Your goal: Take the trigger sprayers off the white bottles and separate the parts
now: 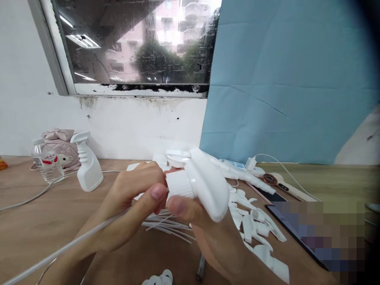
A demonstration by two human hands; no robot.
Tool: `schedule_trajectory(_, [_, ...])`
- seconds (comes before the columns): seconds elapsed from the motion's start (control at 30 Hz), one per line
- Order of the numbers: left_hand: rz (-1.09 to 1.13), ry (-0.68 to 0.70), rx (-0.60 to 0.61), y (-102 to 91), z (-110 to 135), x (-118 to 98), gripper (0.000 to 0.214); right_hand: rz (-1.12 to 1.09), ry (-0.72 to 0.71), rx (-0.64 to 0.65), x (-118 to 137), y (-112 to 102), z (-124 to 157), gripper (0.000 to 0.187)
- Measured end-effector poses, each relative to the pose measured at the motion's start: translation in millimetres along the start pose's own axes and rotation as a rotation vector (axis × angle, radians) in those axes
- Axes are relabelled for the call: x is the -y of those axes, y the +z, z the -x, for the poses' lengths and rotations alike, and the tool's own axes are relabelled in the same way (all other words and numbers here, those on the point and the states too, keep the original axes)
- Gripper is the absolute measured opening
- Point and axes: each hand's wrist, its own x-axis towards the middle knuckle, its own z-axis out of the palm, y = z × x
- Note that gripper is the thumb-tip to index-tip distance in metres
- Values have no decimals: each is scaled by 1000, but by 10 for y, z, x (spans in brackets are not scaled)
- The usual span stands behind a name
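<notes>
Head view: the spray head (204, 184) is held mid-frame above the wooden table (59, 213). The right hand (204, 229) grips it from below, and the left hand (133, 194) pinches a thin tube (59, 250) at its ribbed collar. Well left of the spray head stand a spray bottle (88, 168), a water bottle (47, 161) and a pink pouch (61, 148). Below it lie loose tubes (166, 226), and to its right is a heap of trigger parts (255, 227). Fingers hide where the tube meets the collar. The tube's far end is cut off at the lower left.
</notes>
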Motion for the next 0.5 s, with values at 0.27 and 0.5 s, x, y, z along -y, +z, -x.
schedule_trajectory(0.27, [-118,-23,140,-16,-57,71,36,-105,15,-107,-94,-45,-29,7])
schedule_trajectory(0.5, [41,-99,272,-70,-133,60,35,10,-54,-168,-110,-106,8,9])
